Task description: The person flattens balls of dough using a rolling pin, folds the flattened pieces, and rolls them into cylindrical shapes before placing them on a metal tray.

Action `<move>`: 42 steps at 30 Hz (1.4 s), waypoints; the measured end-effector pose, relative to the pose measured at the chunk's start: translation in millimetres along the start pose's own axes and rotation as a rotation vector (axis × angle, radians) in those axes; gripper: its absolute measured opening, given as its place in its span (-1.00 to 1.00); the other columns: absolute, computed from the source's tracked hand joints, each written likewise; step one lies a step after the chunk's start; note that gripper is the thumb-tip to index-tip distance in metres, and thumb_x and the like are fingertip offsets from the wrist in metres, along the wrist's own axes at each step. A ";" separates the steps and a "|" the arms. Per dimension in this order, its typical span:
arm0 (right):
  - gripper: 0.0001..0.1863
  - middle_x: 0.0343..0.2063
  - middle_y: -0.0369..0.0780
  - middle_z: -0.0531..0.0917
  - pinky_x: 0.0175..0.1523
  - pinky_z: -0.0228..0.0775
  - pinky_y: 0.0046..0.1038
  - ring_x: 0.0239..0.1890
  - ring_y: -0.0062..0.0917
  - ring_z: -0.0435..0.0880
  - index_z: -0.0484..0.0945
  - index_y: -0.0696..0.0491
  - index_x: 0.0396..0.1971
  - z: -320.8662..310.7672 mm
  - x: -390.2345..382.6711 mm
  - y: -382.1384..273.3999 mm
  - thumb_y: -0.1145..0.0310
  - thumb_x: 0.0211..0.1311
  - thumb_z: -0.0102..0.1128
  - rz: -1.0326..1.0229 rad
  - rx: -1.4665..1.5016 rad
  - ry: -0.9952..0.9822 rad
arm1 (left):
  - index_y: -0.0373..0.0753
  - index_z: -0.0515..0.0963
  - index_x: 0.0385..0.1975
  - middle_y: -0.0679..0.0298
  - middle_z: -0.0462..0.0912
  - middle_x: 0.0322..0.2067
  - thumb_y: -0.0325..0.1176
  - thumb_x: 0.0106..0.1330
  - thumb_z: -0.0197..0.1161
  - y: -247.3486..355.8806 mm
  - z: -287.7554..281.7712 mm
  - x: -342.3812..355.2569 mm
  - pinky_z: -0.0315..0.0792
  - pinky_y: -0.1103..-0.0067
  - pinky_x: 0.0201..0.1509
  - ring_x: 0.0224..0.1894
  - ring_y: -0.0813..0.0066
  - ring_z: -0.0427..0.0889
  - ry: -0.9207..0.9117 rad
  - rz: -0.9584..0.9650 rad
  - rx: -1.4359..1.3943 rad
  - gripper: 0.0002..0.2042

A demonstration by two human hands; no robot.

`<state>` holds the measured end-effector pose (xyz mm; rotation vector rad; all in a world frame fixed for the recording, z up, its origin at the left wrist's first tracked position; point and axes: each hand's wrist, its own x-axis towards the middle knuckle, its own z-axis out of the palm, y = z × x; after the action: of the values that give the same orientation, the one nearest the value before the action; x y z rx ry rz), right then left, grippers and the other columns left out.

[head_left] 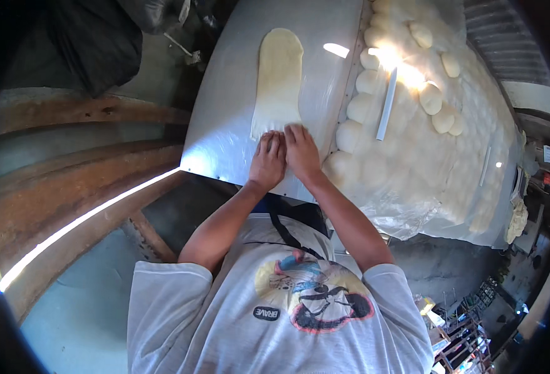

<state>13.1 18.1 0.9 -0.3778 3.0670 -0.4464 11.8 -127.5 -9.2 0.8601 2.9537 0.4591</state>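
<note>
We're mid-roll, by the look of it: left hand point(267, 161) and right hand point(302, 151) lie side by side, fingers flat and together, pressing the near end of the dough strip point(279, 81), gripping nothing. The strip runs away from us along the metal table point(219, 124). Next move likely needs even pressure from both palms; dough balls point(375, 81) and a white scraper point(386, 103) sit further right under plastic.
</note>
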 end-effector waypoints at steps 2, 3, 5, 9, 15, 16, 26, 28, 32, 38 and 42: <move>-0.65 -0.01 -0.09 0.54 0.19 0.44 -0.26 0.07 -0.21 0.54 0.56 0.25 -0.08 10.0 -14.2 -1.6 0.43 0.13 0.13 -0.176 -0.015 0.273 | -0.54 0.31 0.29 -0.12 0.37 0.25 -0.27 0.32 0.10 -4.2 -3.4 -5.4 0.13 0.23 0.52 0.36 -0.08 0.26 -0.015 0.000 0.006 -0.41; -0.65 -0.01 -0.09 0.54 0.19 0.44 -0.26 0.07 -0.21 0.54 0.56 0.25 -0.08 11.0 -11.7 -2.7 0.43 0.13 0.13 -0.187 -0.004 0.266 | -0.55 0.32 0.27 -0.12 0.37 0.24 -0.30 0.29 0.12 -4.5 -3.5 -13.5 0.16 0.21 0.50 0.35 -0.08 0.27 0.001 0.006 -0.022 -0.41; -0.64 -0.09 -0.09 0.53 0.16 0.45 -0.26 0.01 -0.23 0.53 0.55 0.25 -0.06 10.0 -18.6 -12.4 0.43 0.13 0.14 -0.120 0.093 0.060 | -0.57 0.33 0.25 -0.13 0.37 0.23 -0.33 0.26 0.13 -5.8 -4.4 -31.4 0.18 0.19 0.48 0.34 -0.08 0.27 -0.007 -0.002 -0.060 -0.42; -0.58 0.03 -0.06 0.54 0.26 0.38 -0.28 0.11 -0.17 0.51 0.54 0.25 0.02 -3.0 15.5 -20.0 0.47 0.12 0.12 -0.024 0.196 -0.013 | -0.55 0.34 0.27 -0.11 0.39 0.24 -0.32 0.32 0.07 -6.0 -13.5 -31.8 0.14 0.24 0.51 0.34 -0.03 0.29 -0.046 -0.001 -0.013 -0.44; -0.61 -0.01 -0.09 0.59 0.18 0.45 -0.28 0.08 -0.20 0.56 0.61 0.18 -0.08 -18.6 -12.0 -14.6 0.56 -0.01 0.20 -0.012 0.250 -0.124 | -0.43 0.49 0.08 -0.04 0.53 0.02 -0.36 0.25 0.19 -17.8 -59.7 -26.8 0.41 0.19 0.24 0.09 0.01 0.51 -0.281 -0.074 -0.305 -0.58; -0.60 -0.06 -0.10 0.63 0.12 0.51 -0.25 0.03 -0.22 0.60 0.62 0.15 -0.09 -26.2 10.2 -5.1 0.55 -0.05 0.25 0.048 0.339 -0.293 | -0.35 0.54 0.00 0.01 0.60 -0.17 -0.38 0.26 0.21 -34.6 -49.5 -16.7 0.45 0.13 0.11 -0.06 0.05 0.58 -0.223 -0.088 -0.395 -0.67; -0.65 0.09 0.02 0.60 0.19 0.49 -0.20 0.15 -0.08 0.57 0.63 0.20 -0.05 -5.6 341.5 100.8 0.57 0.17 0.05 0.113 0.261 0.383 | -0.33 0.59 0.01 -0.02 0.62 0.04 -0.56 0.31 0.14 -182.5 -24.7 303.7 0.29 0.20 0.45 0.17 0.04 0.57 0.491 -0.001 0.039 -0.72; -0.70 0.02 -0.09 0.64 0.14 0.50 -0.26 0.07 -0.16 0.62 0.69 0.17 -0.15 -1.9 324.7 104.4 0.54 0.17 0.06 -0.061 0.219 0.135 | -0.31 0.64 -0.05 0.09 0.68 -0.04 -0.62 0.20 0.17 -193.0 -26.6 290.0 0.30 0.17 0.44 0.11 0.08 0.61 0.312 0.260 -0.323 -0.69; -0.79 -0.22 -0.18 0.67 0.14 0.43 -0.27 -0.06 -0.29 0.62 0.69 0.09 -0.26 -13.9 276.0 99.1 0.49 0.16 0.11 -0.254 -0.031 0.211 | -0.30 0.69 -0.23 0.19 0.71 -0.14 -0.63 0.08 0.25 -211.4 -33.0 251.0 0.37 0.21 0.41 0.00 0.22 0.65 0.226 0.253 -0.214 -0.75; -0.83 -0.25 -0.19 0.66 0.10 0.41 -0.28 -0.09 -0.33 0.62 0.68 0.08 -0.31 -35.6 307.0 95.8 0.46 0.16 0.13 -0.147 0.020 0.205 | -0.28 0.71 -0.30 0.24 0.71 -0.23 -0.58 0.11 0.27 -199.1 -42.5 274.7 0.41 0.21 0.35 -0.06 0.27 0.65 0.315 0.216 -0.223 -0.82; -0.86 -0.25 -0.22 0.66 0.13 0.36 -0.25 -0.09 -0.36 0.62 0.67 0.06 -0.34 -30.1 256.8 93.4 0.45 0.14 0.16 -0.265 -0.056 0.271 | -0.25 0.71 -0.31 0.26 0.69 -0.28 -0.58 0.13 0.28 -210.9 -36.5 235.3 0.43 0.20 0.31 -0.11 0.26 0.65 0.393 0.283 -0.240 -0.84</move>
<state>-259.7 51.5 7.3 -0.7947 3.3088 -0.4533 -301.2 -182.2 -23.0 1.2904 3.0166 1.0878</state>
